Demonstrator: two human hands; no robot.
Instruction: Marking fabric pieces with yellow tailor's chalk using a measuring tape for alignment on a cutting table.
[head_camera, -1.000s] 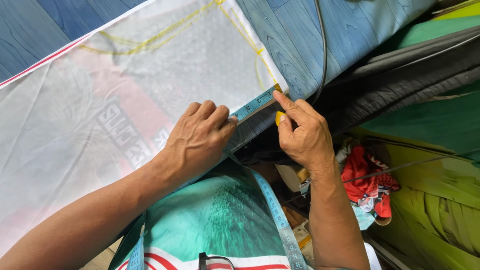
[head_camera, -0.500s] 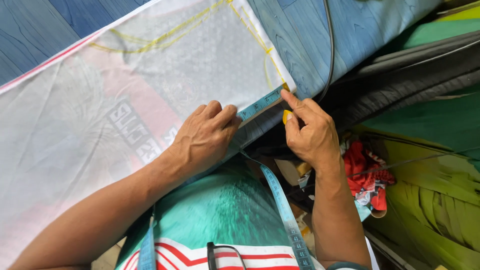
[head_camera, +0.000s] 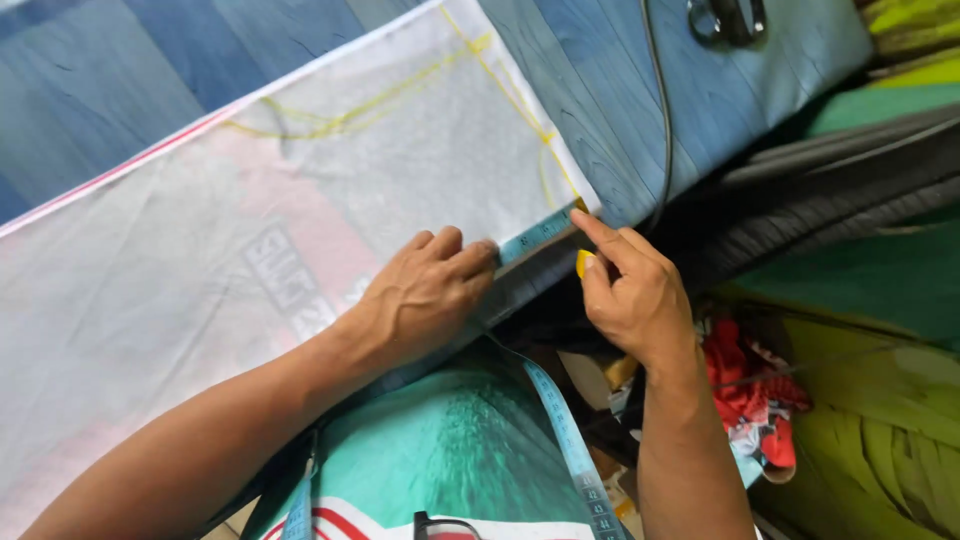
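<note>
Plainly, a pale blue measuring tape (head_camera: 536, 233) lies taut along the near edge of a white cloth (head_camera: 250, 250) marked with yellow chalk lines; left hand (head_camera: 425, 295) presses its fingers flat on the tape, clasping nothing; right hand (head_camera: 635, 295) pins the tape's end with its forefinger and pinches a yellow chalk (head_camera: 584, 262); blue table (head_camera: 600, 90) lies bare beyond the cloth's corner
</note>
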